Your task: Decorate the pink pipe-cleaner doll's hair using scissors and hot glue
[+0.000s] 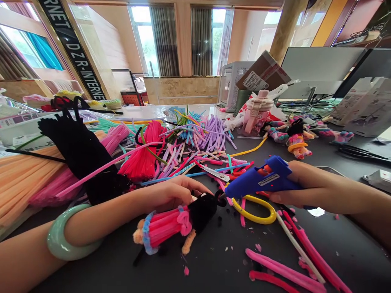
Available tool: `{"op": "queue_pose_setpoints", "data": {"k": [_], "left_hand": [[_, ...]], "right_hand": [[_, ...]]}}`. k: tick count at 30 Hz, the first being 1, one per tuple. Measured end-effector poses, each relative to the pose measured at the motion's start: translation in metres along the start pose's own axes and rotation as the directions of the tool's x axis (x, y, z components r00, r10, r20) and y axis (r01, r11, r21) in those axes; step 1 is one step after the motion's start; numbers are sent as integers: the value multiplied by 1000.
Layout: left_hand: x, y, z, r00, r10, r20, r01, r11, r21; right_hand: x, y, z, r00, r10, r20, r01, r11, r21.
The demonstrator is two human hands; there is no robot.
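Note:
My left hand [180,189], with a green bangle [56,240] at its wrist, is closed on a pipe-cleaner doll [166,228]. The doll lies tilted above the dark table, with black hair, a pink dress trimmed in blue and peach limbs. My right hand [308,185] grips a blue glue gun [262,179]. Its nozzle points left, at a black curl of the doll's hair; whether they touch I cannot tell. Under the gun lie scissors [259,219] with yellow handles, their blades partly covered by pipe cleaners.
Bundles of black [79,150], peach [24,179] and red pipe cleaners [149,150] fill the left side. Loose pink stems [281,268] lie front right. Behind stand a pink bottle [258,112], finished-looking dolls [297,142], a cardboard box [262,73] and a monitor [320,69].

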State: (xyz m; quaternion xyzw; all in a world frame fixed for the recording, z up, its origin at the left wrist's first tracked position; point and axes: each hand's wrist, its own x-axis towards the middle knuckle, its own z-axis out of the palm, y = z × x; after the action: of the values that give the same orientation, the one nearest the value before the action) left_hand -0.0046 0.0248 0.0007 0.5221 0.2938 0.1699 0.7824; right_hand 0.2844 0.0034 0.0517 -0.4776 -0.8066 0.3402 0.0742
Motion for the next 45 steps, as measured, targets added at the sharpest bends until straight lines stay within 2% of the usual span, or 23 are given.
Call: {"op": "queue_pose_setpoints", "data": {"k": [5, 28, 36, 45], "left_hand": [[-1, 0, 0, 1000, 6, 10, -6, 1000, -5], [0, -1, 0, 1000, 21, 13, -20, 1000, -15], [1, 0, 1, 1000, 16, 26, -14, 998, -59], [0, 1, 1, 1000, -14, -6, 14, 1000, -18]], "right_hand": [[1, 2, -1, 999, -41, -5, 41, 999, 8], [1, 5, -7, 1000, 14, 10, -14, 999, 40], [0, 4, -7, 1000, 2, -11, -2, 1000, 26], [-2, 6, -5, 999, 26, -39, -24, 998, 54]]}}
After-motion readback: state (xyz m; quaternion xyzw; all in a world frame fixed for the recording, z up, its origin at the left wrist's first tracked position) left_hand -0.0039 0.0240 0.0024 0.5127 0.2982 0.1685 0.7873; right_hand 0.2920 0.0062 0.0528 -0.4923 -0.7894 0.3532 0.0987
